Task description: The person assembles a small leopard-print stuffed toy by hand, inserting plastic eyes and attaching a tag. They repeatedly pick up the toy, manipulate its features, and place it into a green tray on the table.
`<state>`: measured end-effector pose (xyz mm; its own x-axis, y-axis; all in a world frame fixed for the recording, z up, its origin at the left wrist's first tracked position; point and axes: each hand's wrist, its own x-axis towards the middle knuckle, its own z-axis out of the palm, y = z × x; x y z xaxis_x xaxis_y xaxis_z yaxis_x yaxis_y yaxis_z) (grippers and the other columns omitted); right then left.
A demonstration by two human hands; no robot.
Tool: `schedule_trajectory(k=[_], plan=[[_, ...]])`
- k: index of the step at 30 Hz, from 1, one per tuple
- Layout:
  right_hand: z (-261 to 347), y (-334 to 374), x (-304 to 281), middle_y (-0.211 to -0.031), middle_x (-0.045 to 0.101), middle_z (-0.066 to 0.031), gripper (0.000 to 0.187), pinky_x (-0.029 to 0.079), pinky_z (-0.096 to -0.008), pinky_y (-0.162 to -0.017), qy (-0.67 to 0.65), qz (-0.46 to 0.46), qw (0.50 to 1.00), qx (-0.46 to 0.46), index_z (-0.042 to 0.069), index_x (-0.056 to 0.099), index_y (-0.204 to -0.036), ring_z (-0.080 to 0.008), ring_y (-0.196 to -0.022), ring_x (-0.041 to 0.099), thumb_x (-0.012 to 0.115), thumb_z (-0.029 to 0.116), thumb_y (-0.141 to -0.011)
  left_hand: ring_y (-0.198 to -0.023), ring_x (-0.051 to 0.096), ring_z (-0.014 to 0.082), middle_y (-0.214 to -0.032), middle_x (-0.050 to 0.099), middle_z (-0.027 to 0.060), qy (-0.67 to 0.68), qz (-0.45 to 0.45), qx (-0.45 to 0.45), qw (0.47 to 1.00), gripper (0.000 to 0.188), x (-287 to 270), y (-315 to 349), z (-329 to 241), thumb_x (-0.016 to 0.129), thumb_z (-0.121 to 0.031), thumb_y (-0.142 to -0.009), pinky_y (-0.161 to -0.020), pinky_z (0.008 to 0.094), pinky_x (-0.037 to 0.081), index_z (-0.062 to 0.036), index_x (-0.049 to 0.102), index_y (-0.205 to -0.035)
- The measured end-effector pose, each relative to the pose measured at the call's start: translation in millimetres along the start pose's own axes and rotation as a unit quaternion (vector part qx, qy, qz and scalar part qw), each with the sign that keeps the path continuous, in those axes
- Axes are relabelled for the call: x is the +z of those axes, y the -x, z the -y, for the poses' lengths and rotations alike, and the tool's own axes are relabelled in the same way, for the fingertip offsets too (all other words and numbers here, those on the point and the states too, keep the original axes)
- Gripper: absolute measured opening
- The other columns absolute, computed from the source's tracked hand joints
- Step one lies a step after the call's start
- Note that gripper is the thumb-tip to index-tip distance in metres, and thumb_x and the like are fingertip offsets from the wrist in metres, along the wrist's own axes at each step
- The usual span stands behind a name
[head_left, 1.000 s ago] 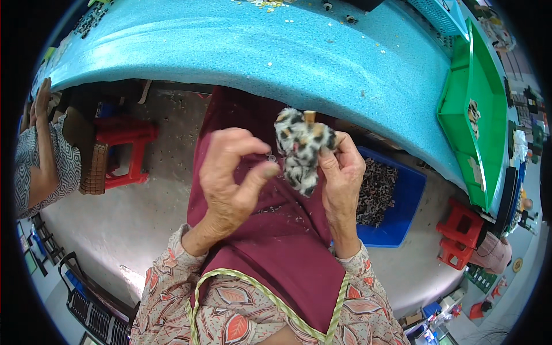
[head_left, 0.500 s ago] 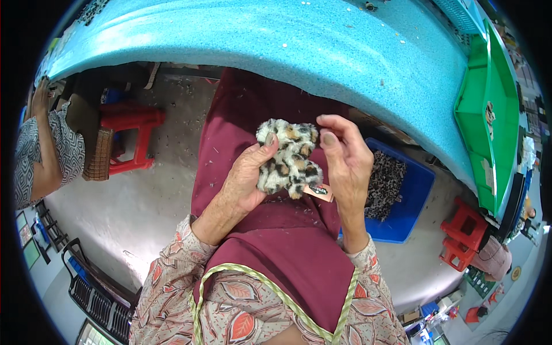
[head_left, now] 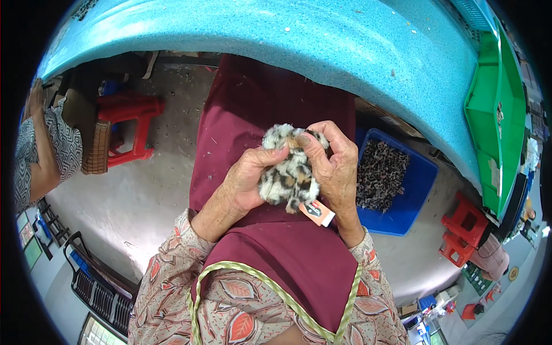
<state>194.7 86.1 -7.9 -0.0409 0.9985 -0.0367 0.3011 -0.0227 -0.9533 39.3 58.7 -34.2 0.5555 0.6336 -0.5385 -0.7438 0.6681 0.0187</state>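
A small fluffy piece of leopard-spotted fur (head_left: pixel 287 172) is held over my maroon apron (head_left: pixel 270 109), in my lap. My left hand (head_left: pixel 247 181) grips its left side, thumb pressed on top. My right hand (head_left: pixel 333 167) wraps its right side, fingers curled over the upper edge. A small orange and white tag (head_left: pixel 317 212) hangs from the fur's lower end, below my right hand.
A blue speckled table (head_left: pixel 322 52) curves across the top. A blue bin (head_left: pixel 402 184) of dark spotted pieces stands on the floor at my right. A green tray (head_left: pixel 497 115) sits far right, red stools (head_left: pixel 129 123) left and lower right. Another person's arm (head_left: pixel 40 149) shows at the left edge.
Both hands have come down from chest height toward my lap with the fur piece. The grip has closed around it and the tag now hangs out below.
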Motion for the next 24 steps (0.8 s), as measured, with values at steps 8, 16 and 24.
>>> schedule_trajectory(k=[8, 16, 24], plan=[[-2.3, 6.8, -6.2, -0.061, 0.056, -0.0017, 0.025, 0.038, -0.0245, -0.049, -0.068, 0.037, 0.996, 0.052, 0.0, 0.059, -0.077, -0.0061, -0.055, 0.049, 0.065, 0.021, -0.089, -0.094, 0.065, 0.022, -0.105, 0.064, 0.0105, -0.003, -0.022, -0.007, 1.0, 0.033, 16.8, 9.6, 3.8, 0.056, -0.024, -0.093, -0.084, 0.0375, 0.054, -0.0001, 0.054, -0.116], [-2.0, 8.1, -7.5, -0.061, 0.055, 0.0009, 0.029, 0.035, -0.0229, -0.05, -0.085, 0.04, 0.986, 0.137, 0.001, 0.061, -0.077, -0.0043, -0.055, 0.046, 0.064, 0.026, -0.09, -0.095, 0.065, 0.0216, -0.107, 0.064, 0.0102, -0.058, -0.041, -0.014, 0.997, 0.033, 20.1, 11.1, 5.8, 0.059, -0.023, -0.092, -0.084, 0.0385, 0.055, -0.0018, 0.054, -0.116], [-9.1, -6.4, -17.2, -0.059, 0.056, -0.0011, 0.026, 0.04, -0.0243, -0.051, -0.027, 0.165, 0.981, 0.096, 0.001, 0.063, -0.078, -0.0053, -0.055, 0.05, 0.064, 0.024, -0.089, -0.08, 0.068, 0.0185, -0.094, 0.067, 0.0096, -0.142, -0.14, 0.033, 0.979, 0.032, 24.4, 11.5, 7.3, 0.063, -0.026, -0.09, -0.071, 0.0319, 0.057, 0.0012, 0.059, -0.107]])
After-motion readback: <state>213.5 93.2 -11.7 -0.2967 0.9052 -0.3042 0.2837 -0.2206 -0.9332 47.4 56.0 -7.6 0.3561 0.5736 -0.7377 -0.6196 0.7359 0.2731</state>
